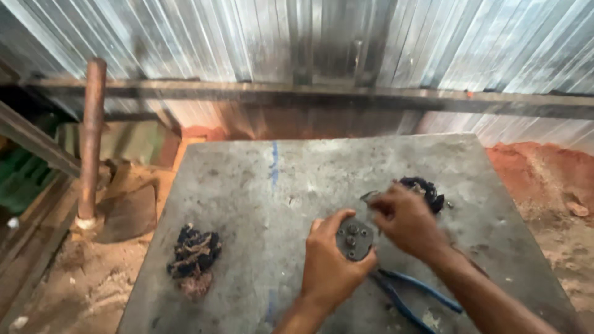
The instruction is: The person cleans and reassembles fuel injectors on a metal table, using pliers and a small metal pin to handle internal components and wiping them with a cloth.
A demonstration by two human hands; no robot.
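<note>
My left hand (331,263) grips a small round dark metal part (354,239) with several studs on its face, held just above the grey slab table (247,185). My right hand (405,222) is closed right beside that part, its fingertips pinching a small dark piece (370,196) near the part's upper edge. Behind my right hand lies a dark clump of parts (426,188). Blue-handled pliers (414,294) rest on the slab under my right forearm.
A dark greasy bundle (194,255) lies on the slab's left side. A rusty pipe post (91,136) stands left of the table beside a shovel blade (127,213). A corrugated metal wall (309,43) runs behind. Red soil (550,179) lies to the right.
</note>
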